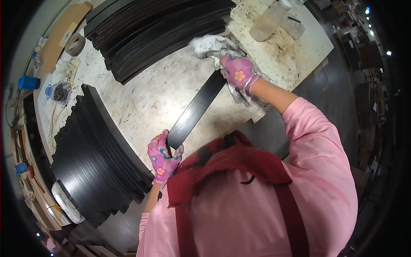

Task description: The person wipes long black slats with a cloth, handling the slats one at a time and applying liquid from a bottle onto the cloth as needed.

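A flat black slat (197, 110) runs slantwise in front of me. My left hand (163, 157), in a pink flowered glove, is closed on its near end, thumb on one side and fingers on the other. At the far end my right hand (239, 72), gloved alike, is closed round a smudged white rag (208, 45) and pressed against the slat. Part of the rag trails below that wrist. The right fingertips are hidden by the back of the glove.
Black slats are stacked at the back (158, 34) and in a fanned row at left (102, 158). On the smudged white table (137, 107) stand a cloudy plastic bottle (267, 23) at back right, a tape roll (75, 45) and a cardboard piece (64, 34) at back left.
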{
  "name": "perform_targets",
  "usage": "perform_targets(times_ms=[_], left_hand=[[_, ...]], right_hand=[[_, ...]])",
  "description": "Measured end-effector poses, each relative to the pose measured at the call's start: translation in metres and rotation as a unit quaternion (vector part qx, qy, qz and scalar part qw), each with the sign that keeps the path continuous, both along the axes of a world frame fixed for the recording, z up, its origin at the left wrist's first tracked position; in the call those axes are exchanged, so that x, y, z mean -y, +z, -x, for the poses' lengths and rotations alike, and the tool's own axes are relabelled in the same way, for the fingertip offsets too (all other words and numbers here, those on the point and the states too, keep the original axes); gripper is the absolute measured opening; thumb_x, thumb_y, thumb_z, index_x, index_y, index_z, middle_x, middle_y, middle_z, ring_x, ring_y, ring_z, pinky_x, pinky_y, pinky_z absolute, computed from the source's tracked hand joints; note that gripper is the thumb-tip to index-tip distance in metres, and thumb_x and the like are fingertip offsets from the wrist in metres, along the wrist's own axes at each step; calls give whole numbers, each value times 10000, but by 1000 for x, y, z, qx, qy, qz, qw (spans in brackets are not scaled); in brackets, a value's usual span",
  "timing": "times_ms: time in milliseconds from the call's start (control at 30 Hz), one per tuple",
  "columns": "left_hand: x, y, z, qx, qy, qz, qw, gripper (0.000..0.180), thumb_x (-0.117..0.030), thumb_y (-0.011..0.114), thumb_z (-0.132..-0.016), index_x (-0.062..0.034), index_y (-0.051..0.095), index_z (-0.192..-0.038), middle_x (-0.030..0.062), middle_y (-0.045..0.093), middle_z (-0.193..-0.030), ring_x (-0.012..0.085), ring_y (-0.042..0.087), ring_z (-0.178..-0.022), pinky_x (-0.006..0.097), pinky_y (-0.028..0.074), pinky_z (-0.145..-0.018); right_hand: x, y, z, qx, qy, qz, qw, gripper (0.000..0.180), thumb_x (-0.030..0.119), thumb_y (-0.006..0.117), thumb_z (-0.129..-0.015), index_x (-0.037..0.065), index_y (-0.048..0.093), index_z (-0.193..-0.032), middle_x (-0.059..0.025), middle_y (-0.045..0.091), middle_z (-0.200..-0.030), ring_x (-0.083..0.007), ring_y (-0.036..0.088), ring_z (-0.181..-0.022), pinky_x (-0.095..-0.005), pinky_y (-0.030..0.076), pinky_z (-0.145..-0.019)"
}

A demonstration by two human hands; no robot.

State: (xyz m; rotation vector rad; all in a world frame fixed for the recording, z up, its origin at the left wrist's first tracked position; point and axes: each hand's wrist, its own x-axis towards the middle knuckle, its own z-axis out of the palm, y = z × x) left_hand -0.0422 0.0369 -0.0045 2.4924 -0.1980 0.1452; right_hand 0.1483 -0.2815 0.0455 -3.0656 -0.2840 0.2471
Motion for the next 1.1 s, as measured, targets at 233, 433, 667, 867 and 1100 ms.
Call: perform_targets(times_ms=[233,433,667,867,1100], left_hand=[[1,-1,-3,3,-23,-7,1000,701,-249,793,-650,-83,539,-1282,142,568,-1040,320,530,-914,415,424,-828],[0,-1,1,18,-16,27,999,726,-270,804,-646,-96,532,-1296,137,568,-1052,322,535,-925,423,420,-836],[-4,-12,-1,2,0,62,998,721,-250,791,-625,-117,548,-1291,137,556,-1060,323,517,-958,416,403,-863],[-2,-6,7,-33,15,22,999,711,-246,794,-630,-130,553,-1289,133,560,-1053,326,520,-961,424,403,-874],[3,7,-2,-44,-10,27,999,711,-274,809,-649,-113,549,-1291,138,560,-1055,337,517,-974,433,409,-873]], right_hand=[[75,16,-39,4,-79,14,997,204,229,590,-824,75,635,-950,-200,668,-874,-364,655,-829,-444,516,-733],[20,-2,-17,-4,-29,-57,998,233,217,545,-847,90,614,-1031,-183,671,-885,-343,663,-821,-437,527,-722],[62,11,-22,26,-73,-30,997,254,264,608,-835,62,594,-988,-189,654,-867,-381,635,-850,-449,503,-750],[24,33,0,-58,-54,-84,993,285,282,597,-871,113,584,-1101,-191,625,-939,-350,624,-889,-435,494,-789],[73,-13,-52,58,-106,-86,989,254,279,555,-873,95,624,-1034,-174,670,-951,-344,646,-858,-427,519,-753]])
